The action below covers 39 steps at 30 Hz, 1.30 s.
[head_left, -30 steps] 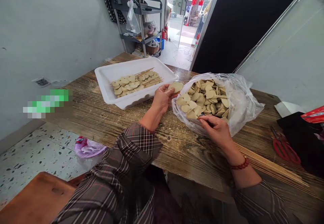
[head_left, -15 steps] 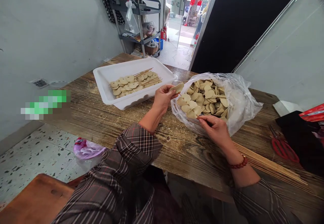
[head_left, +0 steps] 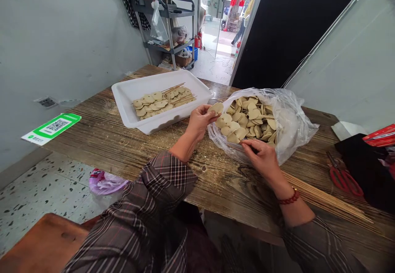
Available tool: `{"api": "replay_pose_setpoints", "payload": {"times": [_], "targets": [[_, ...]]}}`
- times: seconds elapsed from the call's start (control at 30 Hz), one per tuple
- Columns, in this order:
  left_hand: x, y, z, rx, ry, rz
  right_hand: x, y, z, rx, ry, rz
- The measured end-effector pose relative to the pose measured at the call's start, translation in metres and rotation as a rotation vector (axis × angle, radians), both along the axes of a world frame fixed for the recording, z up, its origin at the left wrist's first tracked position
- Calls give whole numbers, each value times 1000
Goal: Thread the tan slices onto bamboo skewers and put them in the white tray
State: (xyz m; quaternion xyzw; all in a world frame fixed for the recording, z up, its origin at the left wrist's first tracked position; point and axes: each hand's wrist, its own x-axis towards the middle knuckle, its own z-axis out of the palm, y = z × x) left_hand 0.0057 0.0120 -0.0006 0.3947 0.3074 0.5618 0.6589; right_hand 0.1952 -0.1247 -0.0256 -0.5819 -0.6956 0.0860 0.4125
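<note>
My left hand (head_left: pixel 199 121) pinches a flat, round beige slice (head_left: pixel 216 108) between thumb and fingers. Closed round the near end of a thin bamboo skewer, my right hand (head_left: pixel 263 156) holds it low over the bag's edge. Several beige slices (head_left: pixel 230 128) are threaded on that skewer, whose tip is close to the left fingers. Behind them an opened clear plastic bag (head_left: pixel 291 129) is full of loose slices (head_left: pixel 254 113). To the left, a white plastic tray (head_left: pixel 128 116) contains loaded skewers (head_left: pixel 151 102) lying in rows.
A bundle of bare bamboo skewers (head_left: pixel 330 203) lies beside my right forearm. Red-handled scissors (head_left: pixel 344 178) and a black cloth-like item (head_left: pixel 364 170) are at the far right. A QR-code card (head_left: pixel 52 129) sits at the wooden table's left edge. A grey cart (head_left: pixel 180 14) stands beyond.
The slice in my left hand has turned to show more of its flat face. My right hand has barely moved. Outside the doorway, a person has come into view.
</note>
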Motion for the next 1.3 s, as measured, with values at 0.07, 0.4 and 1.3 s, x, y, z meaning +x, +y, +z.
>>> {"api": "replay_pose_setpoints", "payload": {"times": [0.07,0.4,1.3], "targets": [[-1,1,0,-49,-32,-2,0,0,1,10,-1,8],[-6,1,7,-161,-108,-71,2,1,-1,24,5,8],[-2,-3,4,-91,-40,-31,0,1,-3,31,27,20]]}}
